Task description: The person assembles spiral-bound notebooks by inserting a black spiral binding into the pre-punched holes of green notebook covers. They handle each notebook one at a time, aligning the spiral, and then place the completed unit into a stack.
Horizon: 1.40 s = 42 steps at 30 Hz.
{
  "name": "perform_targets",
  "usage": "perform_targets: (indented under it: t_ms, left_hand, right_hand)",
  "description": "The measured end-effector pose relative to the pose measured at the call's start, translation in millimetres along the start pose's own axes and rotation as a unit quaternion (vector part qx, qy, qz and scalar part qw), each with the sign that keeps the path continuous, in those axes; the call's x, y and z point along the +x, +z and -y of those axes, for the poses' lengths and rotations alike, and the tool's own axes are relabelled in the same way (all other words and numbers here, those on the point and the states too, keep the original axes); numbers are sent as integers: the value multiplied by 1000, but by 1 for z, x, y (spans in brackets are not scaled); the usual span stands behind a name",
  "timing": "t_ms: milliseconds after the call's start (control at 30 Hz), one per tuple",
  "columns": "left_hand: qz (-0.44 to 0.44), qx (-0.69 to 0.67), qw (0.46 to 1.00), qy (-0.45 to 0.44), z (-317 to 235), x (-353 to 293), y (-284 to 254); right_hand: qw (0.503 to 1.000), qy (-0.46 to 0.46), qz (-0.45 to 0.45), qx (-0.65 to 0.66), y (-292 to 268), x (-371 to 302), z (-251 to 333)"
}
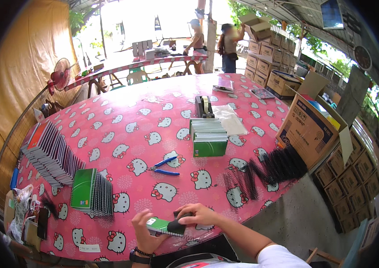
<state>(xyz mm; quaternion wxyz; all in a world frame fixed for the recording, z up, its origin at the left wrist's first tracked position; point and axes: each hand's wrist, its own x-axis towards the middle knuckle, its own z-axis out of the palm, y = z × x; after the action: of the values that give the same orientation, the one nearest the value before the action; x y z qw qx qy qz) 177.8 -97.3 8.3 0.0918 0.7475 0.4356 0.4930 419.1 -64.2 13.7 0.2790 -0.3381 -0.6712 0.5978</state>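
While I run both hands from back here, the left hand (147, 230) is closed around the left end of a green notebook (160, 224), fingers on one side, thumb on the other, and the right hand (197, 214) is clamped on a black object (178, 224), kind unclear, against the notebook's right end. Notebook's at the table's near edge, tilted, spiral edge toward me. I've got blue-handled pliers (166, 172) just beyond the grip, handles spread. Left of the grip: a green-covered notebook stack (83, 188), with a longer notebook row (51, 154) farther out. Beyond the pliers, slightly right, I see another notebook pile (209, 148), then a tape dispenser (203, 108). Right of the grip and farther off: black spiral coils (283, 164), bunched beside an open cardboard box (307, 127). Pink patterned cloth (122, 183) underneath.
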Motion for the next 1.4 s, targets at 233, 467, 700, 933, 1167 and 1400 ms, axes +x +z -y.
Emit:
perform_targets:
  t_ms: [233, 467, 700, 933, 1167, 1400]
  left_hand:
    - [51, -254, 943, -208, 28, -16, 6]
    - [71, -378, 881, -277, 32, -16, 13]
    - [96, -336, 912, -213, 44, -12, 29]
    - [114, -291, 934, -176, 43, -13, 26]
    - [119, -319, 917, -209, 37, -11, 22]
    - [112, -281, 935, -187, 31, -10, 27]
  right_hand:
    - [1000, -23, 12, -12, 6, 13, 12]
    - [997, -4, -22, -80, 5, 26, 14]
    - [991, -31, -24, -131, -9, 31, 16]
    - [998, 26, -61, -24, -8, 33, 14]
    - [987, -13, -74, -143, 1, 41, 24]
    - [987, -55, -106, -103, -2, 32, 18]
